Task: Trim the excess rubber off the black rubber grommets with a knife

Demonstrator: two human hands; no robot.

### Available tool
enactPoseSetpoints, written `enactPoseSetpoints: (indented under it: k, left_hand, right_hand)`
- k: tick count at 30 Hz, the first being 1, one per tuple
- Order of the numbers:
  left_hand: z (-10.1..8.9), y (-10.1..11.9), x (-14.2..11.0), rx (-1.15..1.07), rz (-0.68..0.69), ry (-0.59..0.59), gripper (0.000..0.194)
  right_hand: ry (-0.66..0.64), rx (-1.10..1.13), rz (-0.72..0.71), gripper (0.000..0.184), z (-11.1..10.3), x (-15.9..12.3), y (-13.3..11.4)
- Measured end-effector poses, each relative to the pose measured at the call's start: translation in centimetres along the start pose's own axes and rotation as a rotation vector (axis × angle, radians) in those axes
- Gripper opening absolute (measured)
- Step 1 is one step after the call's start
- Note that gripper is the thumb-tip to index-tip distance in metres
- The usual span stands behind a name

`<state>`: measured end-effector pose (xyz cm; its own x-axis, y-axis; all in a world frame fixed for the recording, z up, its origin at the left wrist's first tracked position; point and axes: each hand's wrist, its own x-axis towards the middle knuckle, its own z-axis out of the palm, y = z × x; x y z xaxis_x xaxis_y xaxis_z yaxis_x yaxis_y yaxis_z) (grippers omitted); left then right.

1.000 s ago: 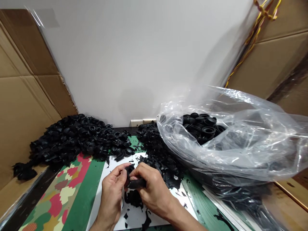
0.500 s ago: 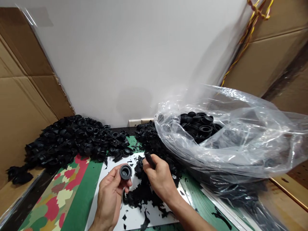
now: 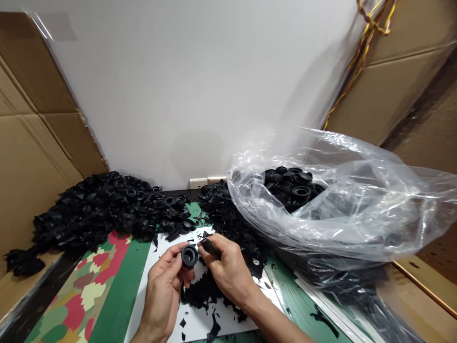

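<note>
My left hand (image 3: 164,286) pinches a small round black rubber part (image 3: 189,256) with its open end facing me. My right hand (image 3: 228,271) is closed round a thin black tool (image 3: 210,247), whose tip sits right beside the part. Both hands hover over a white sheet (image 3: 157,305) strewn with black rubber trimmings (image 3: 205,293).
A heap of black rubber parts (image 3: 103,209) lies at the back left. A large clear plastic bag (image 3: 342,209) holding more parts (image 3: 291,186) fills the right. Scraps (image 3: 232,219) pile up between them. Cardboard walls (image 3: 32,157) stand on both sides, over a green patterned mat (image 3: 117,286).
The hands first worked close together on the part. The right hand then pulled away to the right, and has now come back toward the part in the left hand.
</note>
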<state>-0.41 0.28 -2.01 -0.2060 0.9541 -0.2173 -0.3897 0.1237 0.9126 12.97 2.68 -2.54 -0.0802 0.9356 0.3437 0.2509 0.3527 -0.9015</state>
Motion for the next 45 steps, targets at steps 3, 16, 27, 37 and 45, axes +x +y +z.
enactPoseSetpoints:
  k: [3,16,27,37,45]
  left_hand:
    - [0.0,0.0,0.0,0.031,0.007,-0.028,0.031]
    - [0.0,-0.3,-0.2,0.164,0.021,-0.114,0.031]
    - [0.4,-0.7,0.0,0.162,0.079,0.017,0.034]
    - [0.4,-0.2,-0.1,0.103,0.047,-0.027,0.031]
    - [0.1,-0.3,0.0,0.207,0.068,-0.081,0.03]
  right_hand:
    - [0.003,-0.049,-0.053,0.016,0.1,0.0,0.0]
    - [-0.125,0.225,0.311,0.013,0.2,0.3,-1.1]
    - [-0.03,0.535,0.575,0.012,1.2,0.4,0.0]
    - [-0.125,0.706,0.663,0.024,-0.3,0.7,-0.6]
    - [-0.157,0.554,0.623,0.018,-0.1,0.6,-0.5]
